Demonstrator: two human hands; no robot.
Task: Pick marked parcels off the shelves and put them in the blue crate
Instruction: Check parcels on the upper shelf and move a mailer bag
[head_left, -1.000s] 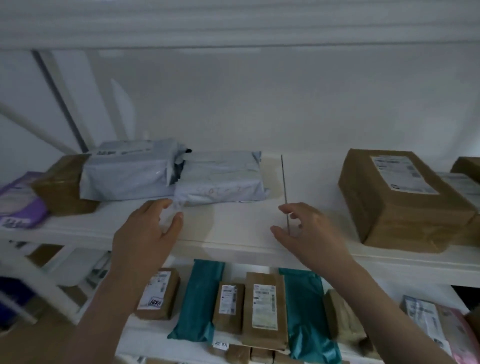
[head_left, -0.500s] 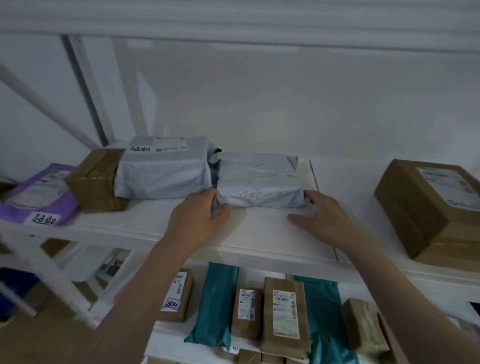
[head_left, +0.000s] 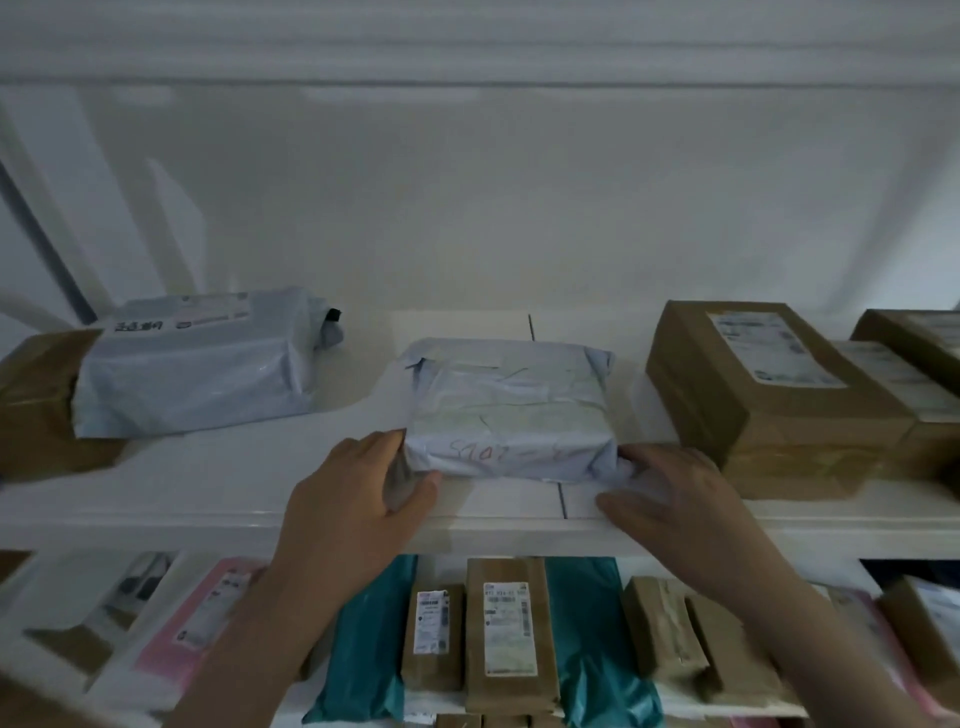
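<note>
A grey parcel (head_left: 506, 410) marked with red handwriting lies flat near the front edge of the upper white shelf (head_left: 218, 499). The left hand (head_left: 358, 499) grips its left end, thumb curled under the near corner. The right hand (head_left: 675, 499) holds its right end, fingers curled into the loose wrapping. A second grey parcel (head_left: 197, 364) lies to the left, well apart; a brown box (head_left: 769, 384) stands just beside on the right.

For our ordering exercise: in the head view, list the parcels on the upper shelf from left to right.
Brown box → grey bag with black writing → grey parcel with red writing, held by left hand and right hand → large brown box.
</note>
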